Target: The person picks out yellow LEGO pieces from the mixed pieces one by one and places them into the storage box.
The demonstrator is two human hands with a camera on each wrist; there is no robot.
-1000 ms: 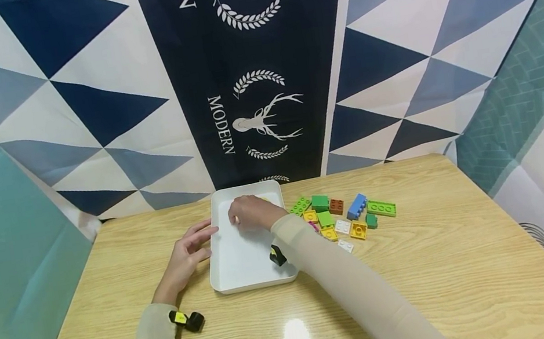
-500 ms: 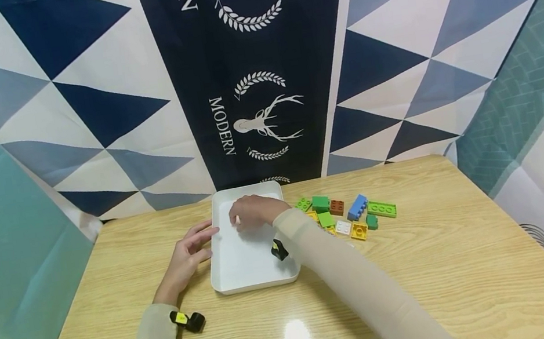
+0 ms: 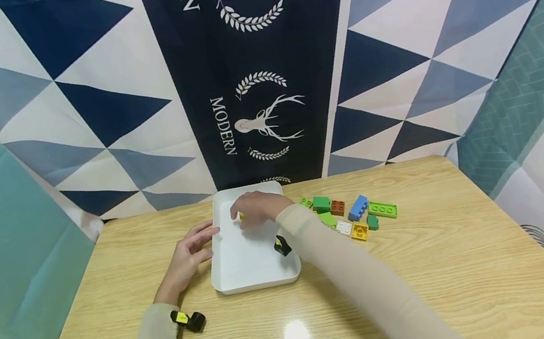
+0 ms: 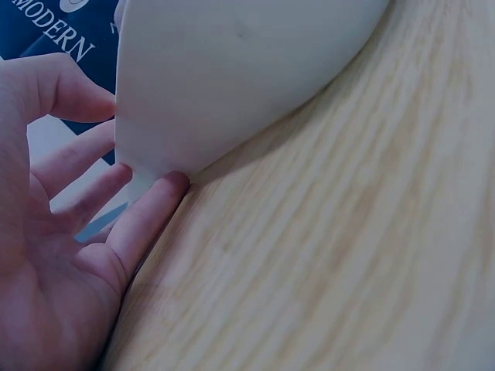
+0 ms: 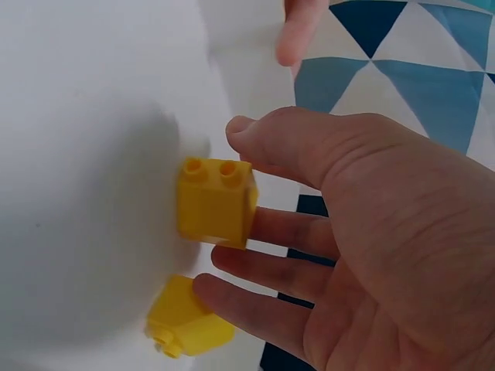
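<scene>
My right hand (image 3: 256,208) is inside the white tray (image 3: 252,266), at its far part. In the right wrist view, a yellow toy brick (image 5: 216,202) stands between thumb and fingers, its studs at the top of the view. The thumb is apart from it; an extended finger reaches behind it, contact unclear. A second yellow brick (image 5: 189,318) lies tilted by another fingertip. My left hand (image 3: 187,258) rests against the tray's left side with extended fingers, their tips touching its wall (image 4: 232,77).
Right of the tray lie several loose bricks: a blue brick (image 3: 358,207), a brown brick (image 3: 337,207), a flat lime green brick (image 3: 382,209) and a yellow brick (image 3: 359,231). My right forearm hides some. A patterned cloth (image 3: 258,78) hangs behind the wooden table (image 3: 449,260).
The right hand's fingers have spread a little, and yellow now shows between them. The right forearm has shifted slightly to the right. My left hand keeps its place at the tray.
</scene>
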